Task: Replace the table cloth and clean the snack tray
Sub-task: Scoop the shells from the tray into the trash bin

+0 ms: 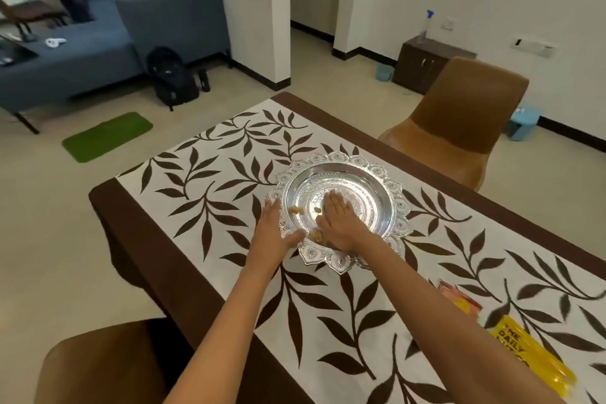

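Observation:
A round silver snack tray (377, 180) with a scalloped rim stands on the white table cloth (210, 180) printed with dark brown leaves. A few yellow snack crumbs (296, 209) lie in the tray's bowl. My right hand (339, 221) lies flat, palm down, inside the tray on its near side, next to the crumbs. My left hand (273, 234) rests at the tray's near left rim, fingers spread, thumb touching the rim. Neither hand holds anything that I can see.
A yellow book (531, 357) and an orange packet (459, 300) lie on the cloth at the right. Brown chairs stand at the far right (459, 121) and near left (108, 367). A blue sofa (131, 26), black backpack (172, 77) and green mat (106, 136) are beyond the table.

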Tool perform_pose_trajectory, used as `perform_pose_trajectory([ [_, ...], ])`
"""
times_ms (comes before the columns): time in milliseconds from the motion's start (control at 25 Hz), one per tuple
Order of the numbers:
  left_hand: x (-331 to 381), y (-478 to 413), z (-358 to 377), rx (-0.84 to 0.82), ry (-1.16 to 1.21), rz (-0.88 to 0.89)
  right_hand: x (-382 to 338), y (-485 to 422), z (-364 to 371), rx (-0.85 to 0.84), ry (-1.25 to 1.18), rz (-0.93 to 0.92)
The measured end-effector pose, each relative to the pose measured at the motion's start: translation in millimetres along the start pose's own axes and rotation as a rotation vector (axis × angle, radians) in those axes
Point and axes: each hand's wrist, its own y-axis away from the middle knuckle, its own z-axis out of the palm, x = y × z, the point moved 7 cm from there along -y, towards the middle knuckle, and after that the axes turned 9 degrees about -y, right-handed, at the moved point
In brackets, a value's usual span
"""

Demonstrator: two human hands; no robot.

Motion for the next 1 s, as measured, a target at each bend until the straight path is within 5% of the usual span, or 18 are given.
perform_pose_trajectory([
  [280,3.7,1.6,-4.3,0.032,0.07,0.025,-42.2,-8.7,-13.2,-0.065,-0.406,-0.297],
  [560,-1.0,1.8,-1.1,0.064,-0.055,-0.006,-41.1,20.2,4.6,-0.223,-0.203,-0.381],
  [880,0.3,4.3,-3.2,0.056,-0.112,-0.019,-23.6,57.6,-0.2,0.083,0.014,-0.392],
  [1000,2.6,4.7,-4.4,0.05,-0.113,-0.017,-24.2,55.8,-2.0,0.053,0.0,-0.35],
])
